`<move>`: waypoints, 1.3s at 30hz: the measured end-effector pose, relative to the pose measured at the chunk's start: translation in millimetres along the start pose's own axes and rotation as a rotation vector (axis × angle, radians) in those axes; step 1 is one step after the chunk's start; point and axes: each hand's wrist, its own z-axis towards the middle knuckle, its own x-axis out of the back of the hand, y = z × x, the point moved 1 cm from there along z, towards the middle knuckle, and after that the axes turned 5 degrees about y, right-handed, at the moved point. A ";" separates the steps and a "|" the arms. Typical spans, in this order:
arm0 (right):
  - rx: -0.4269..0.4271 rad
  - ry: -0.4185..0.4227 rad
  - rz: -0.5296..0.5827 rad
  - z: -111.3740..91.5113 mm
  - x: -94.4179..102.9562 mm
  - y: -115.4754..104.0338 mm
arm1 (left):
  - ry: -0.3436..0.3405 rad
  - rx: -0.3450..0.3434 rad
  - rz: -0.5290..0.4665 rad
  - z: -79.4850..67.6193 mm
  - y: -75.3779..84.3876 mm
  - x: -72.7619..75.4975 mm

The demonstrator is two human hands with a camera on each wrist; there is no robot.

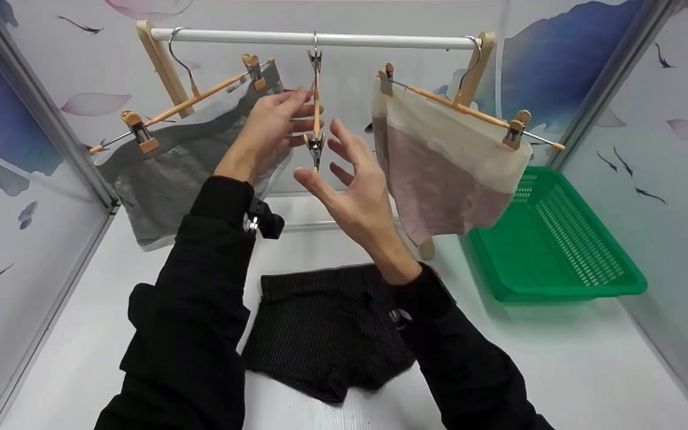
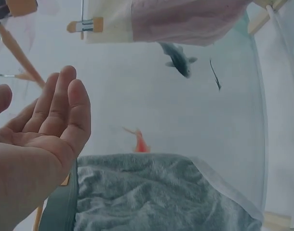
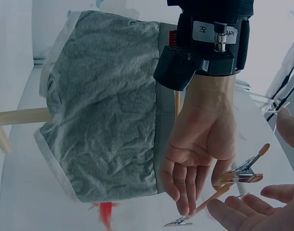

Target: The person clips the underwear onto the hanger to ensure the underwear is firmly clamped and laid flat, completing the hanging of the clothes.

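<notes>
A bare wooden clip hanger (image 1: 316, 89) hangs edge-on from the middle of the rail, with metal clips at its ends. My left hand (image 1: 269, 128) is at its left side, fingers extended and slightly bent; the left wrist view shows the palm with nothing in it. To the right of the hanger's lower clip (image 1: 316, 146), my right hand (image 1: 359, 191) is spread, thumb apart from the fingers. Grey shorts (image 1: 183, 167) hang clipped on a hanger at left, partly behind my left hand. At right hang cream and pink shorts (image 1: 451, 167), also clipped.
Black pinstriped shorts (image 1: 320, 328) lie flat on the white table, below my hands. A green plastic basket (image 1: 559, 292) stands at right, partly behind the pink shorts. The white rail (image 1: 380, 40) has wooden end posts. Printed panels enclose the sides and back.
</notes>
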 end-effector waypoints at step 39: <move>0.111 0.013 0.144 4.5 -4.9 9.0 | 0.069 -0.119 -0.052 6.1 3.0 -21.4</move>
